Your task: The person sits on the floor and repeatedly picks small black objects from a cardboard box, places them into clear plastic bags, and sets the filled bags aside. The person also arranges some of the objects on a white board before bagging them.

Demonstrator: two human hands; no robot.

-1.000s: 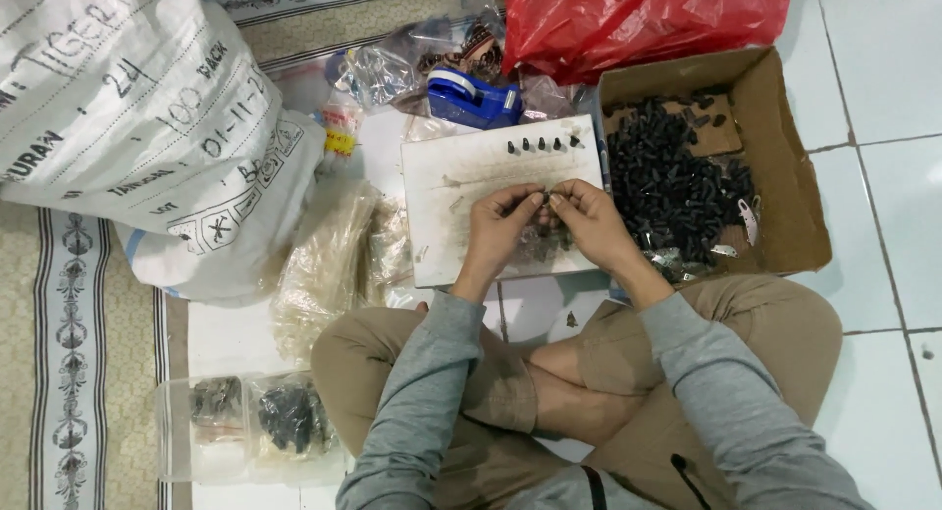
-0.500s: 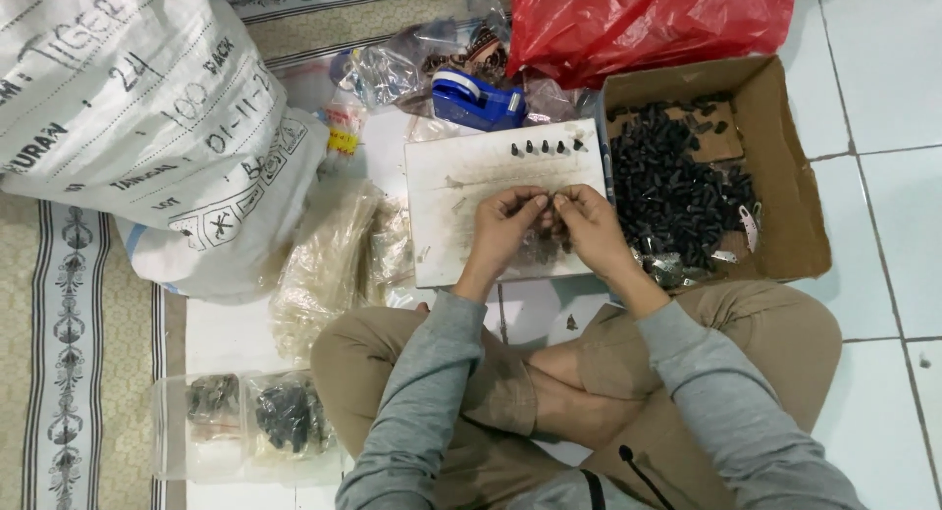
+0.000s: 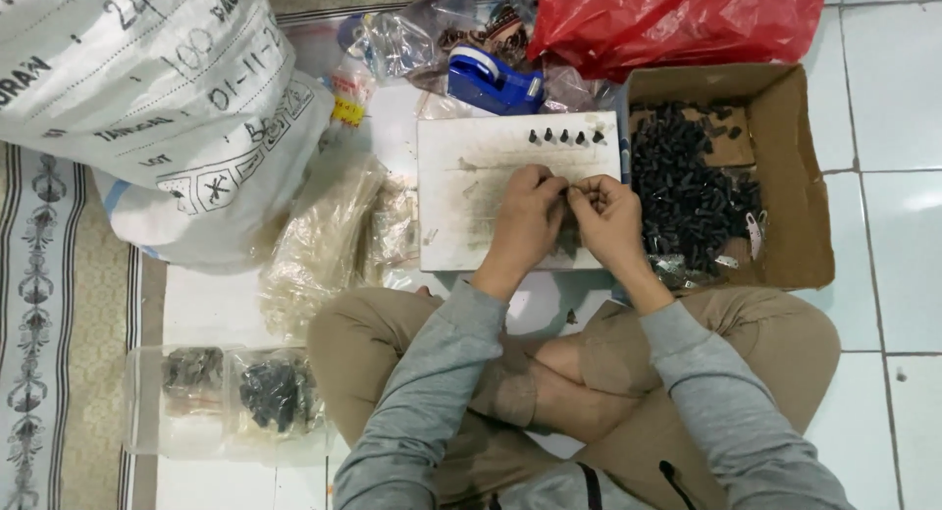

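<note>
I sit cross-legged on the floor over a scuffed white board (image 3: 461, 176). My left hand (image 3: 528, 218) and my right hand (image 3: 608, 218) meet above its middle, fingertips pinched together on a small dark part that is mostly hidden between them. Several small black pieces (image 3: 564, 136) stand in a row near the board's far edge. To the right lies a cardboard box (image 3: 795, 166) holding a heap of the same black pieces (image 3: 687, 191).
A large white printed sack (image 3: 147, 98) fills the upper left. A red plastic bag (image 3: 677, 19) and a blue tape dispenser (image 3: 491, 78) lie beyond the board. Clear bags (image 3: 324, 245) and filled packets of dark parts (image 3: 231, 397) rest at my left knee.
Both hands stay together over the board, their fingers shifting only slightly. The view has drifted a little.
</note>
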